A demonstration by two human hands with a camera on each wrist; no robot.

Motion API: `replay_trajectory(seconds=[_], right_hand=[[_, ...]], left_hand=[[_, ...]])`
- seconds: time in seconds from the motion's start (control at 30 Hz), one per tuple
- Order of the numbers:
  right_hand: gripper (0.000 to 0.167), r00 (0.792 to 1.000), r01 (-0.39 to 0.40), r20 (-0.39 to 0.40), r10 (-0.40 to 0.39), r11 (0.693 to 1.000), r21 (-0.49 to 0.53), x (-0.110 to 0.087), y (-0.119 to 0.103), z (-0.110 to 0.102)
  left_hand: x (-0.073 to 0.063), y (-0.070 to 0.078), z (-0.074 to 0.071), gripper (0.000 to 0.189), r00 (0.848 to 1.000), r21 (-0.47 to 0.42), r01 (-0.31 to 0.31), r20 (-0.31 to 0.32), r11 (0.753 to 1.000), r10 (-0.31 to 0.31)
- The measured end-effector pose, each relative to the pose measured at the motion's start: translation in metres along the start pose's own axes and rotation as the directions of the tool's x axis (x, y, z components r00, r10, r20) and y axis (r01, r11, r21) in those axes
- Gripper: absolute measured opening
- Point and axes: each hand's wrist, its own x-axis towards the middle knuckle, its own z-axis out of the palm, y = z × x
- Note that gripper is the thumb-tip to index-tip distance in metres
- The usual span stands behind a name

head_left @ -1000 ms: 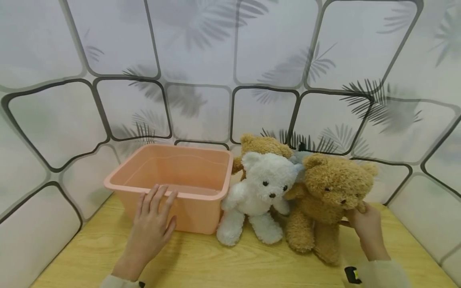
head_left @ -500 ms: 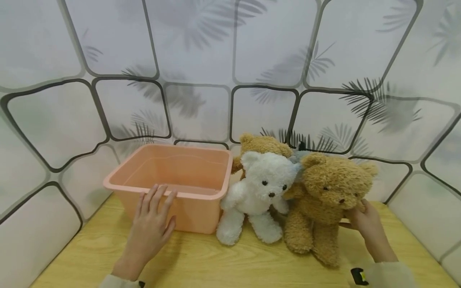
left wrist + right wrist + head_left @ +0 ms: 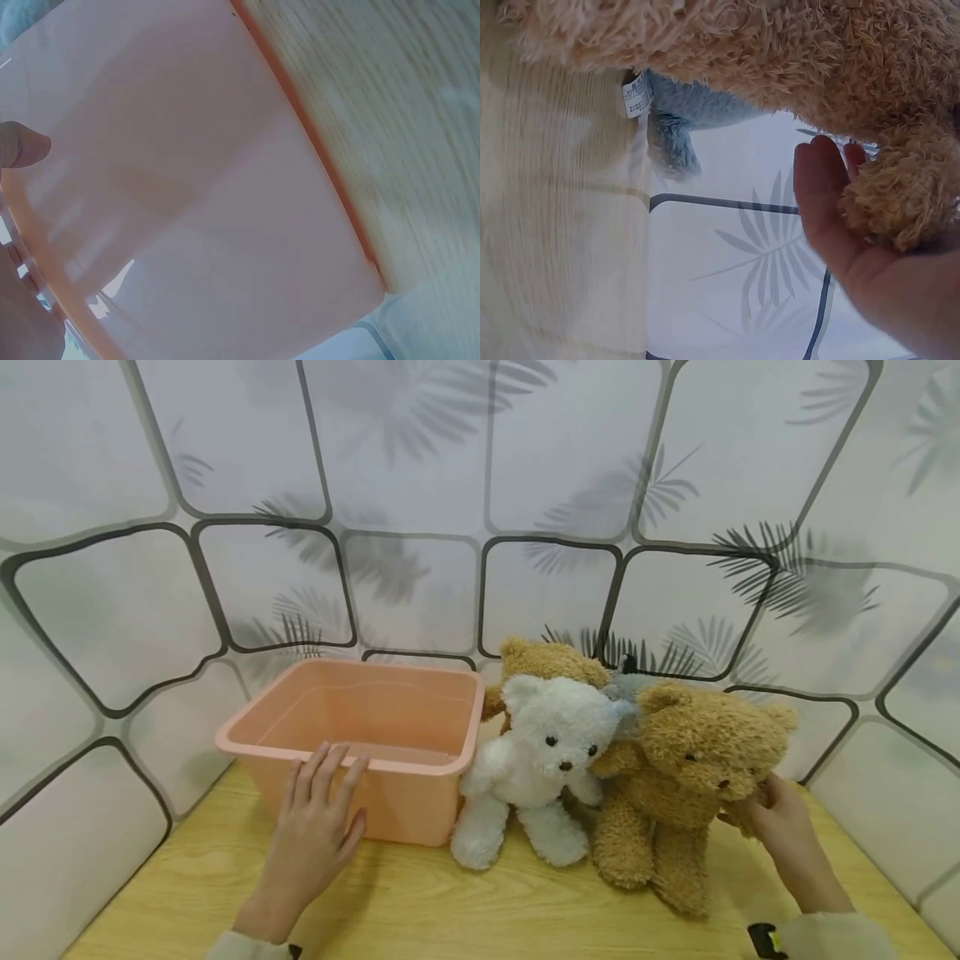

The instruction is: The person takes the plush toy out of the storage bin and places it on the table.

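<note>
My right hand grips the arm of a brown teddy bear on the right side of the table. In the right wrist view, the fingers reach around the bear's fuzzy paw; the thumb is hidden. The bear sits with its head leaning to the right. My left hand rests on the near rim of a pink plastic bin, its fingers fairly straight. Its thumb lies by the bin's outer wall in the left wrist view. No toy shows in the visible part of the bin.
A white teddy bear sits between the bin and the brown bear. Behind it is another brown bear, partly hidden. A grey-blue plush toy shows behind the gripped bear. The wooden table meets patterned walls.
My right hand has shifted slightly to the right, and the brown bear's head and held arm have moved right with it. The left hand and the bin stay as they were.
</note>
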Motion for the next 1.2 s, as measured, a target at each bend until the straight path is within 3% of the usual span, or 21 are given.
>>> replay_trajectory(seconds=[0.07, 0.17, 0.27, 0.6, 0.93, 1.07, 1.2], right_hand=[[0.029, 0.998, 0.062, -0.004, -0.062, 0.997, 0.055, -0.001, 0.003, 0.001], [0.046, 0.987, 0.159, 0.003, -0.161, 0.975, 0.156, -0.002, 0.005, 0.004], [0.051, 0.973, 0.221, 0.020, -0.231, 0.950, 0.219, -0.002, 0.005, 0.005], [0.049, 0.962, 0.266, -0.036, -0.270, 0.903, 0.337, 0.002, 0.006, 0.022], [0.052, 0.957, 0.290, -0.082, -0.279, 0.911, 0.292, 0.004, 0.006, 0.034], [0.057, 0.954, 0.300, -0.076, -0.291, 0.941, 0.158, 0.000, 0.004, 0.037], [0.042, 0.948, 0.314, -0.057, -0.314, 0.949, -0.011, -0.003, -0.004, 0.044]], left_hand=[[0.000, 0.000, 0.001, 0.057, 1.000, -0.001, 0.000, -0.002, 1.000, 0.000], [0.000, 0.000, 0.001, 0.057, 1.000, -0.002, 0.000, -0.001, 1.000, 0.000], [0.001, 0.001, 0.002, 0.056, 1.000, -0.003, 0.003, 0.003, 1.000, -0.003], [0.001, 0.001, 0.002, 0.056, 1.000, -0.004, 0.013, 0.010, 1.000, -0.013], [0.004, 0.002, 0.003, 0.058, 1.000, -0.017, 0.006, 0.004, 1.000, -0.006], [0.003, 0.002, 0.003, 0.057, 1.000, -0.017, 0.007, 0.007, 1.000, -0.007], [0.001, 0.001, 0.001, 0.056, 1.000, -0.013, 0.013, 0.010, 1.000, -0.013]])
